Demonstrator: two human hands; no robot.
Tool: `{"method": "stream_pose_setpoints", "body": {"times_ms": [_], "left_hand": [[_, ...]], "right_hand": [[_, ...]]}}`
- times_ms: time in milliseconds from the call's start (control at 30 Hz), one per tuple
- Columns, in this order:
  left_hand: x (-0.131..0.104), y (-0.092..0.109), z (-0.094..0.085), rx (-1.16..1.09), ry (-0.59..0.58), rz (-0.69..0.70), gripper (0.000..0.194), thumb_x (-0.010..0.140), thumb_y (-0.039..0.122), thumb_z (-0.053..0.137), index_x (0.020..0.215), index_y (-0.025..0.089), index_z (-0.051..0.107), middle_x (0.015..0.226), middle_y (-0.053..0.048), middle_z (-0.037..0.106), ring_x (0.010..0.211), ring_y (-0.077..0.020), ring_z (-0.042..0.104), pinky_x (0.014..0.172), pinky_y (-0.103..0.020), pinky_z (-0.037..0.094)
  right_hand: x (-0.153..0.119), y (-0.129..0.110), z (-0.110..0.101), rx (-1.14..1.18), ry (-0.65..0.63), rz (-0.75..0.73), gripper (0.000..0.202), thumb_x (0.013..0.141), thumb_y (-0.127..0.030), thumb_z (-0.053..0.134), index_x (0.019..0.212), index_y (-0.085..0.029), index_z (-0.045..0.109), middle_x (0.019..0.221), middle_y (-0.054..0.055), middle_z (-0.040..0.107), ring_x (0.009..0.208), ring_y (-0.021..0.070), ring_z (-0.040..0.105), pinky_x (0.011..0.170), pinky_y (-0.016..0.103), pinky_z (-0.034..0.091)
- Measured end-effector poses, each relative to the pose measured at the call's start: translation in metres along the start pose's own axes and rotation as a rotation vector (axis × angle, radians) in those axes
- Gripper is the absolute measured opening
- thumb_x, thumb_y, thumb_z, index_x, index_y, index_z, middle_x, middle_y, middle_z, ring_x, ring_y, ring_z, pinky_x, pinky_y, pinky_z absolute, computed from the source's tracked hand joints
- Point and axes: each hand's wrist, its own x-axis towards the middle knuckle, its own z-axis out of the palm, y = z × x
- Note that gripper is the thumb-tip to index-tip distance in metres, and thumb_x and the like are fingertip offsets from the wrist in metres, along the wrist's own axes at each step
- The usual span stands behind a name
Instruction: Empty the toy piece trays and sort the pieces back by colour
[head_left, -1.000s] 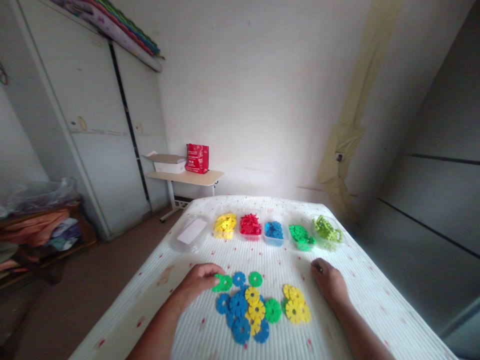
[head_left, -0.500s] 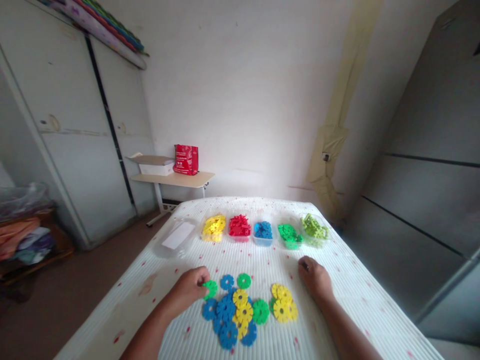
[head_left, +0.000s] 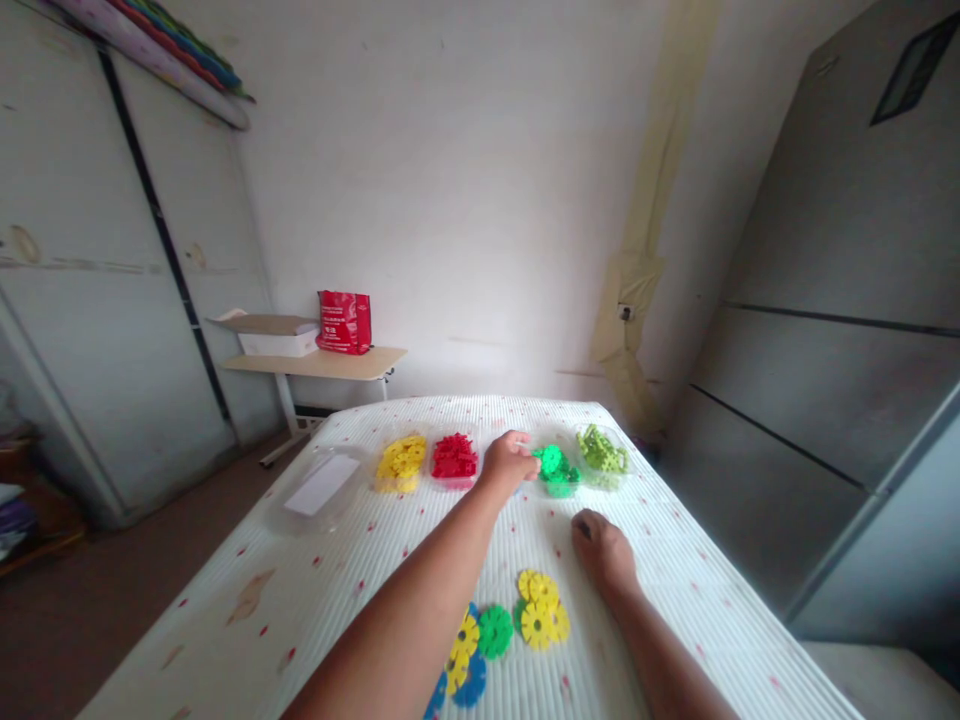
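Note:
My left hand [head_left: 510,460] stretches forward over the row of tubs, its fingers pinched on a green notched disc [head_left: 551,458]. That disc is at the tub of green discs [head_left: 561,488]. Resting on the table, my right hand [head_left: 604,548] is curled closed; a dark spot shows in it, and I cannot make out whether it holds anything. Between my forearms lie a cluster of yellow discs [head_left: 541,612], a green disc [head_left: 495,631] and some blue discs [head_left: 472,682]. My left forearm hides part of the pile, and my left hand covers most of the blue tub.
On the patterned white tablecloth [head_left: 345,590] stand tubs of yellow pieces [head_left: 403,462], red pieces [head_left: 454,460] and light green pieces [head_left: 602,453]. A clear lid [head_left: 326,488] with white paper lies left. Behind, a small desk [head_left: 330,364] carries a red bag [head_left: 345,322].
My left hand has moved from the left of the disc pile forward and right to the green tub, with a green disc in its fingers. My right hand stays on the table. The view has shifted right.

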Motion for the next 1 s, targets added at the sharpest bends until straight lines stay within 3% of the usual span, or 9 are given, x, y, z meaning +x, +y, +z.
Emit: {"method": "stream_pose_setpoints", "body": {"times_ms": [67, 167, 267, 400, 500, 567, 800, 900, 1000], "left_hand": [[0.003, -0.005, 0.004, 0.015, 0.106, 0.023, 0.037, 0.063, 0.007, 0.058, 0.099, 0.013, 0.06, 0.088, -0.006, 0.066, 0.059, -0.0089, 0.058, 0.056, -0.021, 0.045], [-0.013, -0.026, -0.01, 0.055, 0.196, 0.05, 0.027, 0.064, 0.008, 0.054, 0.088, 0.014, 0.065, 0.083, -0.004, 0.067, 0.061, -0.0106, 0.059, 0.059, -0.022, 0.046], [-0.045, -0.053, -0.045, 0.11, 0.283, 0.067, 0.019, 0.065, 0.013, 0.051, 0.076, 0.017, 0.066, 0.073, -0.001, 0.067, 0.064, -0.012, 0.059, 0.063, -0.022, 0.046], [-0.091, -0.094, -0.106, 0.188, 0.445, 0.014, 0.017, 0.063, 0.024, 0.051, 0.071, 0.02, 0.065, 0.072, 0.0, 0.068, 0.066, -0.0144, 0.06, 0.067, -0.024, 0.046], [-0.117, -0.124, -0.143, 0.23, 0.575, -0.083, 0.018, 0.061, 0.029, 0.051, 0.069, 0.02, 0.065, 0.066, 0.0, 0.068, 0.063, -0.0166, 0.06, 0.062, -0.025, 0.046], [-0.126, -0.139, -0.158, 0.238, 0.618, -0.136, 0.022, 0.062, 0.033, 0.049, 0.07, 0.019, 0.064, 0.06, 0.0, 0.066, 0.056, -0.0168, 0.059, 0.055, -0.025, 0.045], [-0.126, -0.148, -0.161, 0.308, 0.636, -0.15, 0.022, 0.063, 0.033, 0.049, 0.071, 0.02, 0.065, 0.059, 0.001, 0.064, 0.06, -0.0166, 0.06, 0.059, -0.024, 0.045], [-0.126, -0.148, -0.159, 0.334, 0.633, -0.146, 0.022, 0.064, 0.032, 0.048, 0.073, 0.021, 0.066, 0.059, 0.001, 0.064, 0.061, -0.0164, 0.06, 0.059, -0.023, 0.044], [-0.127, -0.151, -0.16, 0.351, 0.63, -0.144, 0.022, 0.066, 0.031, 0.048, 0.074, 0.021, 0.066, 0.06, 0.002, 0.064, 0.061, -0.0158, 0.06, 0.059, -0.023, 0.044]], "right_hand": [[0.0, 0.001, 0.0, 0.018, 0.005, -0.013, 0.019, 0.078, -0.017, 0.041, 0.075, -0.018, 0.06, 0.077, 0.003, 0.065, 0.07, 0.0138, 0.057, 0.064, 0.021, 0.036], [0.001, 0.002, 0.002, 0.011, 0.002, -0.003, 0.018, 0.078, -0.017, 0.042, 0.075, -0.019, 0.06, 0.076, 0.002, 0.065, 0.07, 0.0138, 0.057, 0.063, 0.021, 0.035], [0.002, 0.003, 0.002, -0.013, -0.003, 0.01, 0.018, 0.078, -0.017, 0.043, 0.075, -0.019, 0.06, 0.078, 0.003, 0.065, 0.071, 0.0142, 0.058, 0.063, 0.021, 0.035], [0.001, -0.002, 0.002, -0.014, 0.006, 0.013, 0.018, 0.078, -0.018, 0.043, 0.075, -0.02, 0.061, 0.077, 0.002, 0.065, 0.069, 0.0139, 0.058, 0.062, 0.021, 0.035], [-0.002, -0.023, 0.001, 0.043, 0.002, -0.086, 0.021, 0.08, -0.02, 0.041, 0.077, -0.02, 0.062, 0.078, 0.003, 0.065, 0.067, 0.0137, 0.057, 0.062, 0.022, 0.037], [-0.005, -0.047, 0.002, 0.104, -0.042, -0.2, 0.022, 0.081, -0.02, 0.042, 0.082, -0.019, 0.064, 0.081, 0.004, 0.066, 0.068, 0.0134, 0.058, 0.064, 0.022, 0.039], [-0.011, -0.123, 0.019, 0.1, -0.32, -0.455, 0.029, 0.08, -0.027, 0.05, 0.105, -0.021, 0.064, 0.101, 0.007, 0.066, 0.092, 0.0177, 0.059, 0.078, 0.024, 0.042], [-0.011, -0.134, 0.029, 0.002, -0.414, -0.491, 0.031, 0.075, -0.026, 0.055, 0.103, -0.019, 0.065, 0.103, 0.01, 0.064, 0.098, 0.0217, 0.056, 0.079, 0.027, 0.042], [-0.008, -0.135, 0.032, 0.069, -0.482, -0.456, 0.029, 0.069, -0.019, 0.057, 0.096, -0.018, 0.067, 0.1, 0.008, 0.065, 0.092, 0.0195, 0.058, 0.078, 0.025, 0.041]]}}
